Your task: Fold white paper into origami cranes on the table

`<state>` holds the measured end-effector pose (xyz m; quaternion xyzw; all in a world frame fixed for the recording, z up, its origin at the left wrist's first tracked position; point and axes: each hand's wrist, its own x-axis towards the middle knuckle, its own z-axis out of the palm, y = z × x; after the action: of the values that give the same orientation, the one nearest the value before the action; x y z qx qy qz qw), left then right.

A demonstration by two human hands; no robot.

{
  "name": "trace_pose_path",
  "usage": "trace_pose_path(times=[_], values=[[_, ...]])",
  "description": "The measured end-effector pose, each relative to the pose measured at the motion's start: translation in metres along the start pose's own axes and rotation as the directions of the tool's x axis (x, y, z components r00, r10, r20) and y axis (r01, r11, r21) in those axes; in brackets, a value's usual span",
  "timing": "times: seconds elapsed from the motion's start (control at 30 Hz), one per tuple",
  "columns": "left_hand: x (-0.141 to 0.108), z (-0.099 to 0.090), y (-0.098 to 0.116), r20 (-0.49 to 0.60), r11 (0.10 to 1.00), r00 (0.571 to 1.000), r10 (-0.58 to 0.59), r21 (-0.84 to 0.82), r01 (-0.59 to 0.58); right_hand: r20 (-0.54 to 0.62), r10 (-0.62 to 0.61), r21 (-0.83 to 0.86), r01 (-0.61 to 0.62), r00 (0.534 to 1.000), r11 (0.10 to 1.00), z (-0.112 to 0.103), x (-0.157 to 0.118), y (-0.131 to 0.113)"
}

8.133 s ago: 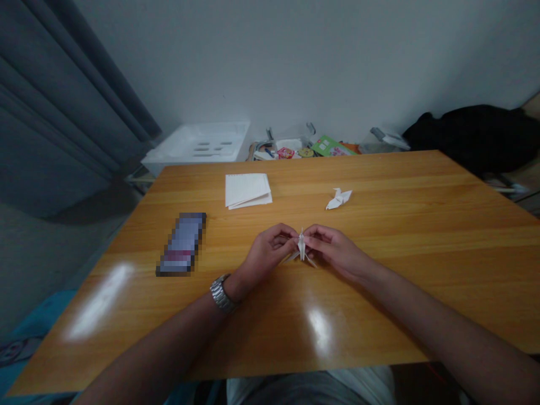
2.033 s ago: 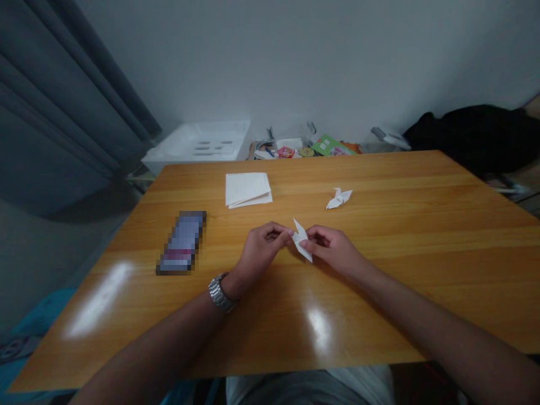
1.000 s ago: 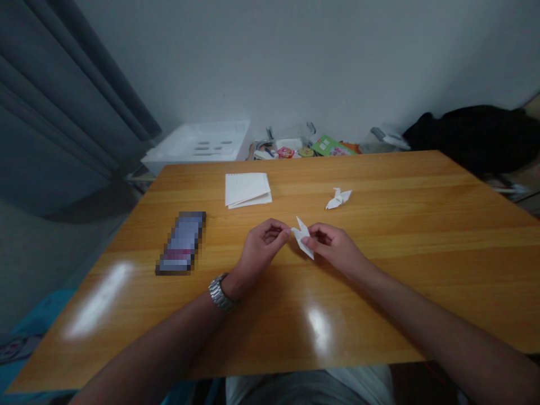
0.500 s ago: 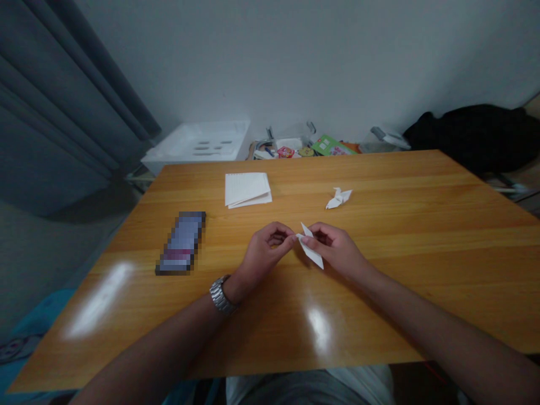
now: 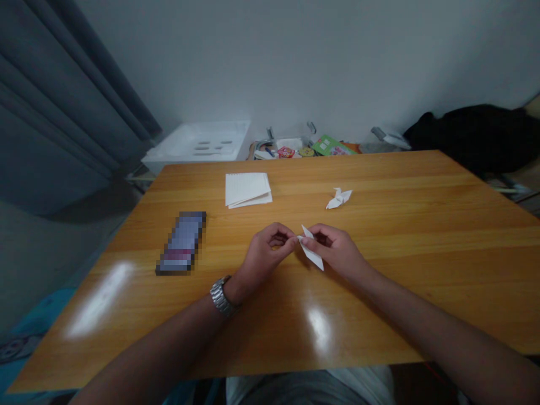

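Observation:
A small piece of folded white paper (image 5: 314, 259) is held between my two hands above the middle of the wooden table. My right hand (image 5: 337, 245) pinches its body between thumb and fingers, with a pointed end showing above the thumb and another below. At the paper's left tip, the thumb and forefinger of my left hand (image 5: 272, 247) are pinched together on a narrow point. A silver watch (image 5: 222, 296) is on my left wrist. Beyond my right hand, a white folded paper bird (image 5: 338, 198) rests on the table.
A stack of lined paper (image 5: 247, 189) lies towards the back of the table (image 5: 422, 225). The phone (image 5: 181, 243), blurred out, is at left. Behind the far edge are a white tray (image 5: 202, 140), a green packet (image 5: 331, 145) and a black cloth item (image 5: 472, 135).
Both hands stay almost in place, still pinching the folded paper. The paper has shifted very slightly downward; everything else lies as before.

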<state>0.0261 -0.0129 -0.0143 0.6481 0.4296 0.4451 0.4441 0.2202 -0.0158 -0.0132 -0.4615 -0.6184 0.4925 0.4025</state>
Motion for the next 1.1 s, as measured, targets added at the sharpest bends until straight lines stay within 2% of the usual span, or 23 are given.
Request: trace_pose_path(times=[0.53,0.77,0.9,1.0,1.1], values=[[0.000,0.000,0.003,0.013,1.000,1.000,-0.011,0.028,0.011,0.011,-0.011,-0.019,0.011,1.000,1.000,0.000,0.001,0.002],[0.005,-0.005,0.002,-0.079,0.998,0.996,-0.052,-0.022,0.050,0.044,0.004,0.118,-0.009,0.999,0.993,-0.003,0.004,0.006],[0.007,-0.006,0.001,-0.118,0.998,0.991,-0.061,-0.031,0.058,0.063,0.009,0.138,-0.018,0.998,0.990,-0.004,0.006,0.008],[0.007,-0.005,0.000,-0.101,0.996,0.992,-0.078,-0.055,0.072,0.024,0.006,0.134,-0.009,1.000,0.991,-0.004,0.007,0.010],[0.005,-0.002,-0.003,-0.023,0.991,0.996,-0.081,-0.114,0.077,-0.005,0.011,0.144,-0.010,1.000,0.989,-0.004,0.007,0.010]])
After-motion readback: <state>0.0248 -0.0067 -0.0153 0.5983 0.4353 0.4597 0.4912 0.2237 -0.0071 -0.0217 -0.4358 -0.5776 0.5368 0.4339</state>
